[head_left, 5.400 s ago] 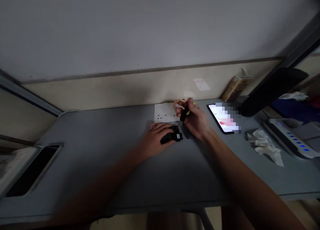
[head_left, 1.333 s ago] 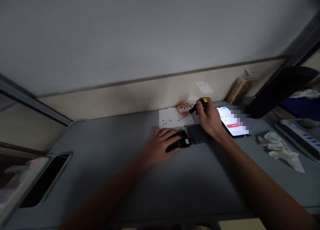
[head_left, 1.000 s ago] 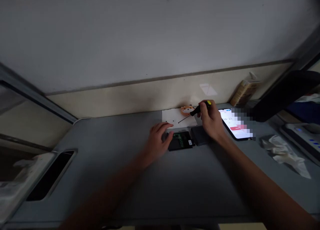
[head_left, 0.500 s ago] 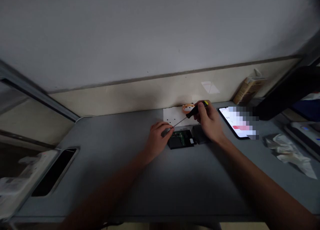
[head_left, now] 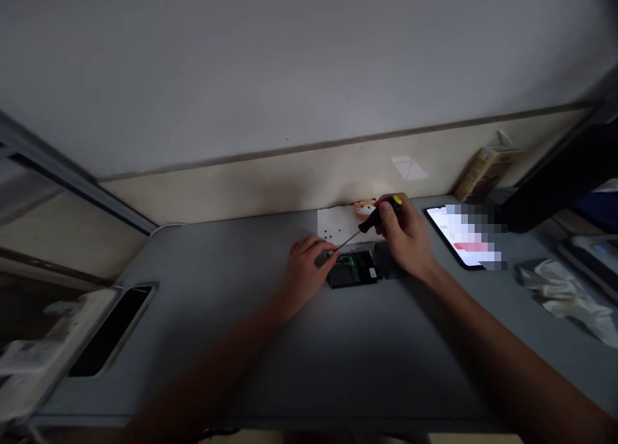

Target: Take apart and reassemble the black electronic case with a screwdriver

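Note:
A black device with a green circuit board [head_left: 355, 268] lies on the grey table. My right hand [head_left: 404, 233] is wrapped round a black and yellow screwdriver [head_left: 371, 221], whose shaft slants down to the left. Its tip reaches the fingertips of my left hand [head_left: 307, 270], at the device's upper left corner. The left fingers pinch a small dark piece there, too hidden to name. A dark flat part [head_left: 385, 261] sits at the device's right side, partly under my right hand. Behind is a white sheet [head_left: 333, 222] with several small dark dots and an orange animal-faced item [head_left: 365, 208].
A lit phone [head_left: 463, 238] lies right of my right hand, with crumpled tissue [head_left: 567, 296] beyond it. A carton [head_left: 486, 172] leans at the wall. Another phone [head_left: 112, 331] lies at the left table edge.
The view has shifted slightly. The screwdriver stays in my right hand, and its tip remains at my left fingertips. Both hands hold nearly the same pose.

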### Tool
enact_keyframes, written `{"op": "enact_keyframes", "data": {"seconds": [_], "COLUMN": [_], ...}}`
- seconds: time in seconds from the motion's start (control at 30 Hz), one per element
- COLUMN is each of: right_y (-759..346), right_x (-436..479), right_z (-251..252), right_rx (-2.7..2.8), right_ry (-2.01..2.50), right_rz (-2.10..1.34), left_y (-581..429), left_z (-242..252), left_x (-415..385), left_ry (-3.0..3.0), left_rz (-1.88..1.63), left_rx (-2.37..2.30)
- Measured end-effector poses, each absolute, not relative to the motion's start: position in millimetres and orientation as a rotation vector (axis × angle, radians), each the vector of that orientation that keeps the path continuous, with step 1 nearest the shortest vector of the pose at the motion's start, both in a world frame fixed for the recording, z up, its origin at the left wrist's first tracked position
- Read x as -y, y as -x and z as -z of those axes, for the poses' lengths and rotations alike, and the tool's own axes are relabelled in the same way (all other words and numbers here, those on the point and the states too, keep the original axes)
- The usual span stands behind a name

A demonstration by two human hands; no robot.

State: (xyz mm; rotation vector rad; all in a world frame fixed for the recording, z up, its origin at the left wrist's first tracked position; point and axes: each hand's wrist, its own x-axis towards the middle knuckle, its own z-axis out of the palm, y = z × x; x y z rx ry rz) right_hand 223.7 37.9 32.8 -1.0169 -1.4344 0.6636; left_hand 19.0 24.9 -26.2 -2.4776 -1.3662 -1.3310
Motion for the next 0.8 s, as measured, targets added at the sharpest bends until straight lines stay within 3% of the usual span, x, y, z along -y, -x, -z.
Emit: {"op": "enact_keyframes", "data": {"seconds": [0.37,0.8], "right_y": [-224,-224], "right_x": [-39,-40], "right_z": [-27,-23], "right_rx": [1.496,1.551], "right_ry": [1.142,1.170], "right_rz": [-0.656,-0.655], "left_y": [-16,-19], "left_z": [16,15], "left_x": [-25,-23], "left_ry": [2.559,2.722], "left_rz": [1.209,1.086], "left_rx": [1.895,1.736]}}
